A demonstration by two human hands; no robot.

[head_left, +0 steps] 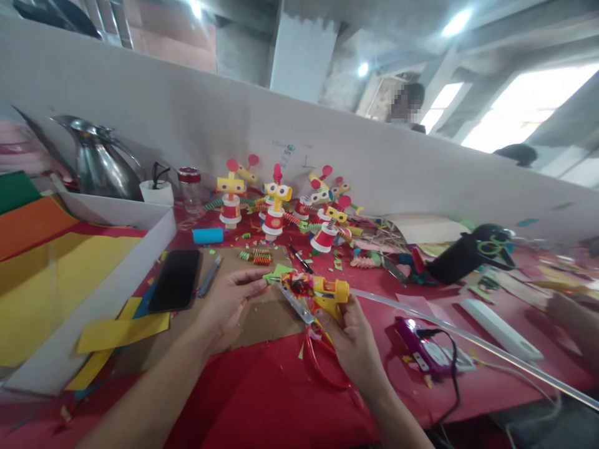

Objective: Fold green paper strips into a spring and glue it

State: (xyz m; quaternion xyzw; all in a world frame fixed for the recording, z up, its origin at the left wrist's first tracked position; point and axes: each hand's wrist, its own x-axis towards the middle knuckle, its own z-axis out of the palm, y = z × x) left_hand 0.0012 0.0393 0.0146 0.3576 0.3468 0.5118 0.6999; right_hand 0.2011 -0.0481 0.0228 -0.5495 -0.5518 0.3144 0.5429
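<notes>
My right hand [352, 333] is wrapped round a yellow hot glue gun [331, 290], and a long clear glue stick [435, 324] runs out of its back to the right. Its nozzle end, covered in coloured scraps, points left. Between the fingertips of my left hand [241, 296] is a small green paper piece [279, 270], close to the nozzle; whether the two touch I cannot tell. Scissors with red handles [322, 365] lie below the gun, their blades partly under it. Just beyond my left hand rest coiled paper strips [262, 256] on brown cardboard [262, 315].
Several paper-cup robot figures [274, 219] stand at the back before a white partition [196, 118]. A phone [175, 280] and a white box of coloured paper [166, 227] are left. Right are a purple power strip [423, 352] with cables, a black figure [461, 255] and someone's hand [568, 318].
</notes>
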